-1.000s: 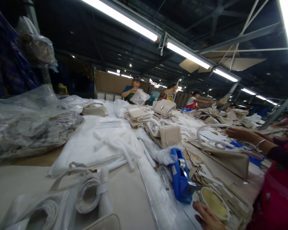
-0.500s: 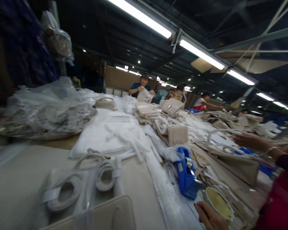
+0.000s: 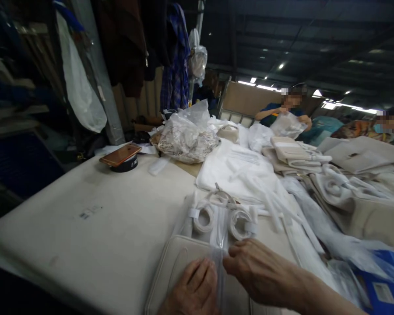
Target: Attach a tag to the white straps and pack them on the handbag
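A beige handbag (image 3: 174, 258) lies flat in front of me under clear plastic wrap (image 3: 220, 234). Two rolled straps, the left roll (image 3: 203, 218) and the right roll (image 3: 240, 224), rest at its far side with white tabs on them. My left hand (image 3: 195, 286) lies on the bag, fingers stretched out and pressing down. My right hand (image 3: 254, 269) is just to its right, at the plastic over the bag's middle. Its fingers are curled into a pinch, and what they hold is hidden.
White foam sheets (image 3: 236, 175) and crumpled plastic bags (image 3: 190, 135) lie behind the bag. A phone (image 3: 121, 155) rests on a dark round object (image 3: 129, 164) at the left. Stacked beige bags (image 3: 377, 214) and a blue tape dispenser (image 3: 384, 280) are rightward. A co-worker (image 3: 289, 109) handles plastic opposite.
My view has swung left. My right hand has moved from beside the tape dispenser to the handbag. My left hand now shows on the bag.
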`<action>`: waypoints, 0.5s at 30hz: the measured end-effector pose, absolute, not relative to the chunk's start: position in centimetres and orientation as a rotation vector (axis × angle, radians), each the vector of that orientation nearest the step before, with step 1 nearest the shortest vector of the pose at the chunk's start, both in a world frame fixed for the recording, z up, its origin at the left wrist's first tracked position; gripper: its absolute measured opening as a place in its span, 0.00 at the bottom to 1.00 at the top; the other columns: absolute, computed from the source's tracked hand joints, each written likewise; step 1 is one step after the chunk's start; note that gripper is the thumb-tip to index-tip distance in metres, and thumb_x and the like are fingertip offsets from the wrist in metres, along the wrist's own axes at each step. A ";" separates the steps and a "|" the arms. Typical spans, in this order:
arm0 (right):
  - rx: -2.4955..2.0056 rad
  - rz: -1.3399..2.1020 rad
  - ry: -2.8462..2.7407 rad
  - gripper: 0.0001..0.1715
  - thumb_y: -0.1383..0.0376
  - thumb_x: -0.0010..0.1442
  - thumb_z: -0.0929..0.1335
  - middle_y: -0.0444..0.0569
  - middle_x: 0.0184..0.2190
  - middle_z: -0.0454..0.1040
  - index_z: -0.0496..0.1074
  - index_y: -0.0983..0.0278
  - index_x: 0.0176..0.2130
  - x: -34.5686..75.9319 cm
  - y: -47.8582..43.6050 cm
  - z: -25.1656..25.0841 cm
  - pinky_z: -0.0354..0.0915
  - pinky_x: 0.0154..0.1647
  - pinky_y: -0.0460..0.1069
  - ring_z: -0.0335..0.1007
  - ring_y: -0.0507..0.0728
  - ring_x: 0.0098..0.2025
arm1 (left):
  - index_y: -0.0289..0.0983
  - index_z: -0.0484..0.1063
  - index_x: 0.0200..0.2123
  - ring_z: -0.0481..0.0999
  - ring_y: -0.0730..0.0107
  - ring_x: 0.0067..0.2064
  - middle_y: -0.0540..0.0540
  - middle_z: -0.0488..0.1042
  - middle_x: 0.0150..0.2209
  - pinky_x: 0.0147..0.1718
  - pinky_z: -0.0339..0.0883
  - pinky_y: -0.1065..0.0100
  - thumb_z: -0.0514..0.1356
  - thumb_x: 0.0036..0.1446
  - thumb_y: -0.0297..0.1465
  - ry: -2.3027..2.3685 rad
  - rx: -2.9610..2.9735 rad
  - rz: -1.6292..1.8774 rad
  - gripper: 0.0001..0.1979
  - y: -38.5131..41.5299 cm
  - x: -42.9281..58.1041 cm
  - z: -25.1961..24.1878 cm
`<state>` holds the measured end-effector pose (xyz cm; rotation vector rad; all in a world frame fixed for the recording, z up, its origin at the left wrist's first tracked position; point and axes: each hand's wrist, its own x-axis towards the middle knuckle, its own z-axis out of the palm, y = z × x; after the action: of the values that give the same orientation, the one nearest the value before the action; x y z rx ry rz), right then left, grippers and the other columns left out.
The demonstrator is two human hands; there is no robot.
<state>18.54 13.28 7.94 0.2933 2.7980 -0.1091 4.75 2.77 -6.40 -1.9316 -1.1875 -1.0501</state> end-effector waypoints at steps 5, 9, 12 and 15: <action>0.227 0.025 2.810 0.10 0.75 0.57 0.62 0.47 0.29 0.73 0.69 0.63 0.33 16.0 16.0 6.1 0.54 0.30 0.50 0.70 0.57 0.31 | 0.32 0.75 0.34 0.75 0.68 0.42 0.47 0.77 0.36 0.62 0.51 0.62 0.44 0.66 0.28 -1.223 -1.912 -0.996 0.20 2.9 4.5 -6.0; 0.174 -0.010 2.777 0.08 0.72 0.60 0.63 0.47 0.28 0.75 0.71 0.64 0.32 15.0 16.5 6.0 0.53 0.28 0.50 0.71 0.57 0.30 | 0.34 0.75 0.34 0.75 0.70 0.42 0.49 0.77 0.36 0.63 0.48 0.59 0.45 0.64 0.23 -1.260 -1.914 -0.906 0.18 2.9 4.5 -6.1; 0.274 -0.034 2.695 0.07 0.72 0.59 0.66 0.48 0.26 0.77 0.73 0.65 0.30 13.8 16.7 6.5 0.48 0.23 0.49 0.74 0.57 0.28 | 0.33 0.75 0.33 0.75 0.71 0.41 0.50 0.75 0.36 0.64 0.47 0.56 0.45 0.63 0.20 -1.259 -1.918 -0.882 0.19 2.9 4.6 -6.7; 0.496 -0.014 2.658 0.09 0.63 0.52 0.74 0.52 0.25 0.78 0.75 0.67 0.32 12.7 17.8 6.7 0.46 0.20 0.48 0.75 0.59 0.27 | 0.33 0.75 0.33 0.75 0.73 0.41 0.50 0.74 0.35 0.65 0.45 0.55 0.47 0.61 0.17 -1.242 -1.949 -0.851 0.18 2.7 4.6 -7.4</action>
<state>12.67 17.77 6.69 0.4962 2.6579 -0.0139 4.62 2.72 -7.35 -1.9495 -1.2421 -0.8512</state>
